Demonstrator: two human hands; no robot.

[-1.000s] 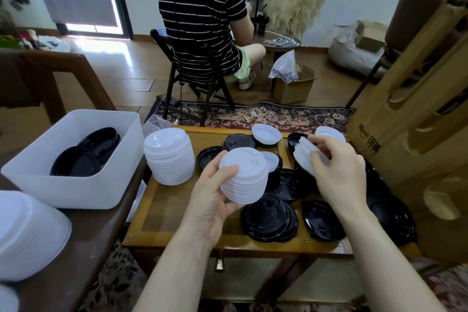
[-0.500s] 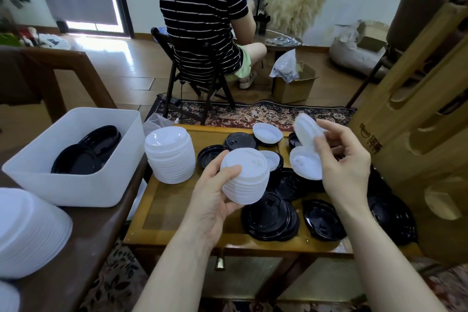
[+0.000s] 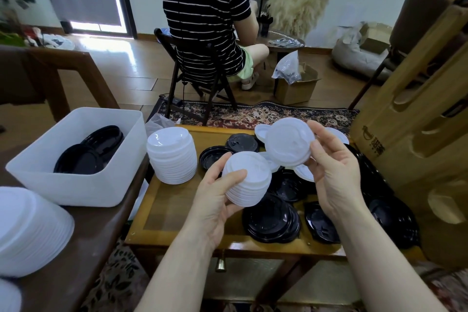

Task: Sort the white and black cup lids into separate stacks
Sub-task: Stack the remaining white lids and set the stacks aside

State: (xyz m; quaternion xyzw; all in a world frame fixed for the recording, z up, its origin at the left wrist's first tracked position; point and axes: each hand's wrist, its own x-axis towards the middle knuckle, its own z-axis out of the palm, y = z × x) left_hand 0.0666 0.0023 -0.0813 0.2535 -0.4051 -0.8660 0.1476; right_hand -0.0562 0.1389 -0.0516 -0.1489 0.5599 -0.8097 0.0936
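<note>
Over the small wooden table (image 3: pixel 177 213) strewn with black lids (image 3: pixel 272 220), the left hand (image 3: pixel 215 200) is gripping a white stack (image 3: pixel 247 178) while the right hand (image 3: pixel 334 172) is pinching one white lid (image 3: pixel 288 143), which should be levelled and centred over that stack before nesting.

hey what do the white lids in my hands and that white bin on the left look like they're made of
White lid in the right hand and the stack in the left hand: likely thin moulded plastic, matte, slightly translucent, with pressed ridges. White bin: probably thicker frosted plastic; black lids show dimly through its wall.
</note>
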